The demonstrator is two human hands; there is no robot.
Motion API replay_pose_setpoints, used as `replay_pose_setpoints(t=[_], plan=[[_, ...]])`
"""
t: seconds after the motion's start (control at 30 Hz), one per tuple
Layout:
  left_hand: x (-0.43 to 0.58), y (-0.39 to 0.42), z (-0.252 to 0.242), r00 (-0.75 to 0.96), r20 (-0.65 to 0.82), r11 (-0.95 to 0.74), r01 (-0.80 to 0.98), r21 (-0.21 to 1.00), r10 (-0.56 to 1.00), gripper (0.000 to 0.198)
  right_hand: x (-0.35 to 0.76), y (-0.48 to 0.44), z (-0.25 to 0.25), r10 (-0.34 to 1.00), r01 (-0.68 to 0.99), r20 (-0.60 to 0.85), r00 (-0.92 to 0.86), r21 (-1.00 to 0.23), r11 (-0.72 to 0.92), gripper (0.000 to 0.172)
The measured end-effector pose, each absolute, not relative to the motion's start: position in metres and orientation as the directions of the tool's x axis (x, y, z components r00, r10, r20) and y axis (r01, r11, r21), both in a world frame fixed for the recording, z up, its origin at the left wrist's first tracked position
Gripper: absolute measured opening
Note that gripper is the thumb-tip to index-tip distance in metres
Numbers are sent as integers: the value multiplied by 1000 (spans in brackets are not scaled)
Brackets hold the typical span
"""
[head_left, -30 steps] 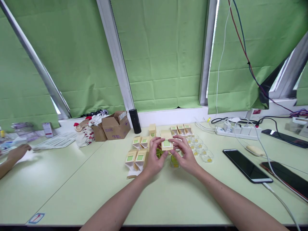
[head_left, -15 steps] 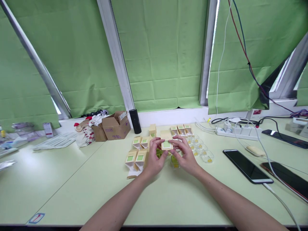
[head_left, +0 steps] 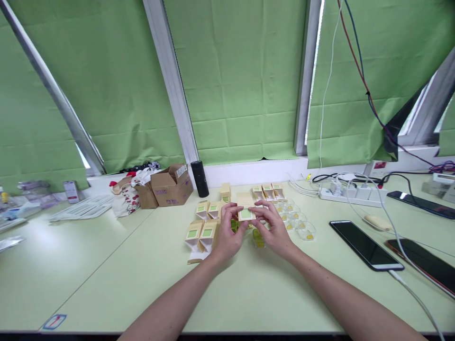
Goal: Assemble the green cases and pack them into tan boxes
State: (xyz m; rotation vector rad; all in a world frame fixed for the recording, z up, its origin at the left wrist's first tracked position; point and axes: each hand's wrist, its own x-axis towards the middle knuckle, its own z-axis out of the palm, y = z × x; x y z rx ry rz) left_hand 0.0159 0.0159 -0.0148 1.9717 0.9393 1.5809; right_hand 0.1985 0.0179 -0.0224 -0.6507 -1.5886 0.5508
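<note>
Between my two hands is a small cream cardboard box [head_left: 246, 214] with a green square on its face. My left hand [head_left: 230, 232] grips its left side, fingers curled and thumb low. On the other side my right hand [head_left: 273, 228] pinches it with thumb and fingers. Just left of my left hand stand similar boxes [head_left: 201, 234] with open flaps. More such boxes [head_left: 269, 192] stand behind my right hand. Clear plastic containers [head_left: 295, 218] with yellow bits inside lie to its right. A green-yellow container [head_left: 258, 238] rests below my hands, partly hidden.
A brown carton [head_left: 172, 187], a black cylinder [head_left: 199, 179] and a patterned bag [head_left: 126, 199] stand at the back left. To the right lie a phone [head_left: 366, 245] on a white cable, another phone [head_left: 426, 263] and a power strip [head_left: 353, 195].
Both hands stay in nearly the same place on the small box. Its face looks slightly changed in tilt; little else differs.
</note>
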Motion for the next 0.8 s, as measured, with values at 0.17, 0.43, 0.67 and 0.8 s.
replay_pose_setpoints(t=[0.17,0.43,0.67,0.8], plan=[[15,13,-12,145,661,-672,274,688,736,38,199,17,-23,712,94,698,-74,-706,702,32],[14,11,-12,137,676,-665,397,632,724,49,198,17,-24,713,164,686,-146,-694,701,40],[13,14,-15,84,698,-659,425,621,711,47,198,13,-25,692,216,704,-157,-659,720,46],[13,19,-18,40,688,-650,373,662,724,44,199,13,-25,638,198,757,-141,-609,768,58]])
